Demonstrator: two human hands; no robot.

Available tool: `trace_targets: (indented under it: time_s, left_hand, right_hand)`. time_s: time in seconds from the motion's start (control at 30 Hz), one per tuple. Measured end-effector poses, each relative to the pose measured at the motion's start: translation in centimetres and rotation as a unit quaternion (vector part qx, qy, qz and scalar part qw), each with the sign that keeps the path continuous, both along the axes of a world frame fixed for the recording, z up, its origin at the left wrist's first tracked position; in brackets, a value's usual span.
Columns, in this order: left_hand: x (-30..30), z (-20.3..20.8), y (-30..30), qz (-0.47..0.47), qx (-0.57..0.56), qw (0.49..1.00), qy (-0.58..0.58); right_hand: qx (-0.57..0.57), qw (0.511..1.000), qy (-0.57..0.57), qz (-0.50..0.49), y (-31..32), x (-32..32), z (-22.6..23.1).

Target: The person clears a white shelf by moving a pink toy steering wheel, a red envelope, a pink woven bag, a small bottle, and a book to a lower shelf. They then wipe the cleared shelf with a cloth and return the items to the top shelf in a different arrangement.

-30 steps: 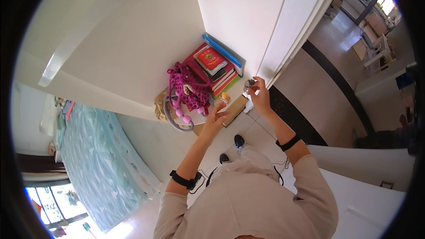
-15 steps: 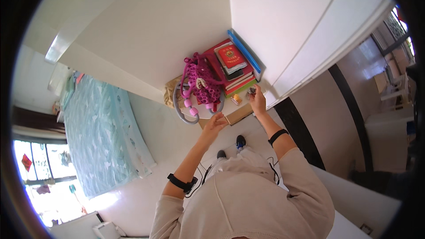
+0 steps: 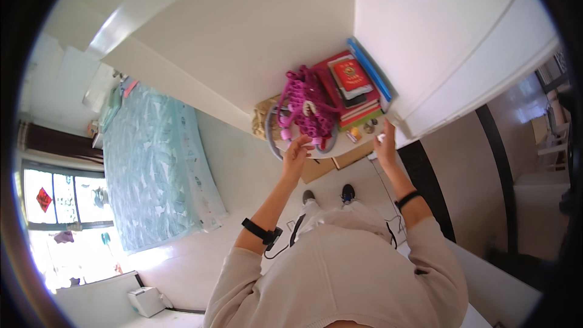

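Observation:
My left hand (image 3: 296, 154) is at the front edge of a shelf, with its fingers apart. It reaches to the grey ring (image 3: 274, 136) with pink rollers, and I cannot tell whether it touches it. A tangled magenta cord bundle (image 3: 308, 102) lies over the ring. My right hand (image 3: 386, 147) is at the shelf's right front, fingers closed on a small white object (image 3: 381, 138) whose kind is unclear. Beside it on the shelf lie small metallic things (image 3: 369, 126) and a small yellow-and-white item (image 3: 354, 135).
A stack of books (image 3: 361, 113) with a red booklet (image 3: 351, 74) on top stands behind my hands, next to a blue folder (image 3: 370, 70). A crumpled tan bag (image 3: 263, 119) lies at the shelf's left. Cardboard (image 3: 318, 170) is below the shelf edge; a bed (image 3: 155, 170) stands left.
My left hand has moved left and forward to the ring. My right hand has drawn back slightly from the metallic things, and a small white object now shows in it. The view has shifted left.

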State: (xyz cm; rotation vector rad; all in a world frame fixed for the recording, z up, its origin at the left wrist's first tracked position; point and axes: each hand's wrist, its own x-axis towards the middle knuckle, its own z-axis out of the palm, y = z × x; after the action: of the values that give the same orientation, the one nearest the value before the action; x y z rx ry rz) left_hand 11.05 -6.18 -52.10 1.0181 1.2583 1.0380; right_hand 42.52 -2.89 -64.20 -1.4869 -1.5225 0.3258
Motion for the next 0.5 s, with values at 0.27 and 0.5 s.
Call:
trace_targets:
  time_s: [0.27,0.5]
  left_hand:
    - [-14.8,-9.1,9.4,0.188,0.005,0.913,0.363]
    - [-18.0,-13.5,16.1,0.026,-0.070,0.887,0.456]
  right_hand:
    - [0.049,0.998,-0.034,-0.018,-4.2,-4.3,8.8]
    - [0.057,0.997,-0.040,0.025,-6.5,-12.0,13.8]
